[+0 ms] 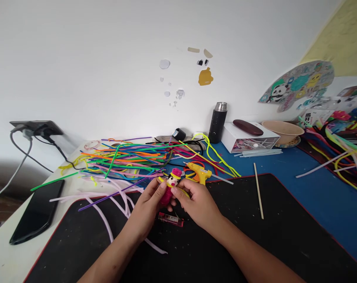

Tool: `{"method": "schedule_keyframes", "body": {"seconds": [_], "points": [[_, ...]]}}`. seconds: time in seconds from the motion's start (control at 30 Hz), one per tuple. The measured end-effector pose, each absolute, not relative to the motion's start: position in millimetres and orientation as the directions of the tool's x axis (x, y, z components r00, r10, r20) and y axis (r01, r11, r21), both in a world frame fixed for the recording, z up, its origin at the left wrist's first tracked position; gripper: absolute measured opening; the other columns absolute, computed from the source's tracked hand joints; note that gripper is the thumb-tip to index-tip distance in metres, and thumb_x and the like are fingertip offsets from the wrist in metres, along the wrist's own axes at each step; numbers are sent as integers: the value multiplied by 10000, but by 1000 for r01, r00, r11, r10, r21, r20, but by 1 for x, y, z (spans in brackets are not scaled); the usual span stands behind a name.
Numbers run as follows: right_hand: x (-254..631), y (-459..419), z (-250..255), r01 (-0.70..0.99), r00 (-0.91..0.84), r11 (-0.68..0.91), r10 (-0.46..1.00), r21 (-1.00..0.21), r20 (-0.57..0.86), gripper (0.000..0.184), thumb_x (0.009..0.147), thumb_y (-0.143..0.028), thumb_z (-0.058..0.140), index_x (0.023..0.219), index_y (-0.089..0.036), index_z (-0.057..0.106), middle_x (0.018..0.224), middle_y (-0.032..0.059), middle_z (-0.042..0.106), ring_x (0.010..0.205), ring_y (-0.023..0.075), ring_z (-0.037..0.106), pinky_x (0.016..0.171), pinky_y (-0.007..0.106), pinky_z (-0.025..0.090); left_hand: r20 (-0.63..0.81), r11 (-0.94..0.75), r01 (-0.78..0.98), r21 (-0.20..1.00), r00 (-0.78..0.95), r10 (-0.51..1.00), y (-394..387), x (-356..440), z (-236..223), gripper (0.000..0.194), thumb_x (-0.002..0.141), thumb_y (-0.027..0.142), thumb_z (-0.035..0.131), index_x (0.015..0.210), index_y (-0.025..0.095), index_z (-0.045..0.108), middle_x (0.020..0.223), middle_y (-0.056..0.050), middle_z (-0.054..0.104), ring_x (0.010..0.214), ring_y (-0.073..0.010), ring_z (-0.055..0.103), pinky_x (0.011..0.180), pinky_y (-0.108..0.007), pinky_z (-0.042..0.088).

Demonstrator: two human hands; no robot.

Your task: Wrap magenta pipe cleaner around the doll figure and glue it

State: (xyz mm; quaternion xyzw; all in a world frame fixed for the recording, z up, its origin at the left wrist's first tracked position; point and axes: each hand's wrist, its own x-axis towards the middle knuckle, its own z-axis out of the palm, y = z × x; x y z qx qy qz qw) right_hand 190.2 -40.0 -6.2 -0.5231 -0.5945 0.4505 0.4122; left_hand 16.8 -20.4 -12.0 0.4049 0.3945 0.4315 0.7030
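Observation:
Between my two hands is a small pipe-cleaner doll (167, 197) with a magenta body, a pale face, and a magenta and yellow top. My left hand (151, 199) grips its left side, the thumb near the yellow collar. On the other side, my right hand (194, 200) pinches it with thumb and fingers; a yellow strip shows beside that thumb. Just below the doll, a lighter (171, 219) with a barcode label lies on the black mat (234, 243). A yellow glue gun (199, 173) rests right behind my right hand.
Many coloured pipe cleaners (131, 157) spread at the back left, with pale pink ones (103, 220) crossing the mat. A phone (38, 212) lies at left. A wooden stick (258, 190), black thermos (218, 122), white box (229, 137) and beige bowl (284, 129) are toward the right.

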Motion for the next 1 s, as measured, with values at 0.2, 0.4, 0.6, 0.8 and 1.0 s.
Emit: {"method": "schedule_keyframes", "body": {"seconds": [0.2,0.4,0.6,0.8,1.0], "points": [[187,-40,-10,119,-144,-6,989,-993,-23,286,1022,-459,649,863,-222,656,748,-5,700,564,132,579,560,263,455,-210,292,-302,907,276,938,-21,19,-13,442,838,588,852,995,209,687,775,11,678,636,-140,615,565,-237,496],[184,-40,-13,72,-180,-90,978,-993,-101,438,954,-623,703,805,-220,620,624,-35,603,503,121,518,497,251,412,-196,270,-323,907,243,950,-19,18,-13,443,820,586,867,906,201,665,727,27,640,585,-117,569,537,-222,448],[183,-38,-15,6,-229,-162,960,-987,-159,566,885,-760,703,798,-210,600,561,-56,562,438,98,479,443,234,352,-190,270,-315,910,262,946,-18,18,-14,435,833,586,855,920,204,666,750,22,644,604,-122,570,549,-227,445],[185,-37,-12,-20,-231,-193,956,-981,-184,620,833,-819,707,791,-212,586,541,-66,543,425,90,463,426,228,325,-132,194,-186,963,299,945,-19,14,-16,434,900,629,769,1006,219,679,808,3,660,668,-152,584,609,-259,473],[184,-38,-15,-3,-241,-196,952,-981,-189,607,866,-806,688,774,-221,552,544,-62,552,437,94,472,435,228,336,-132,163,-105,981,260,957,-24,13,-18,446,948,659,689,1090,236,681,799,3,644,722,-174,567,635,-265,444]]}}
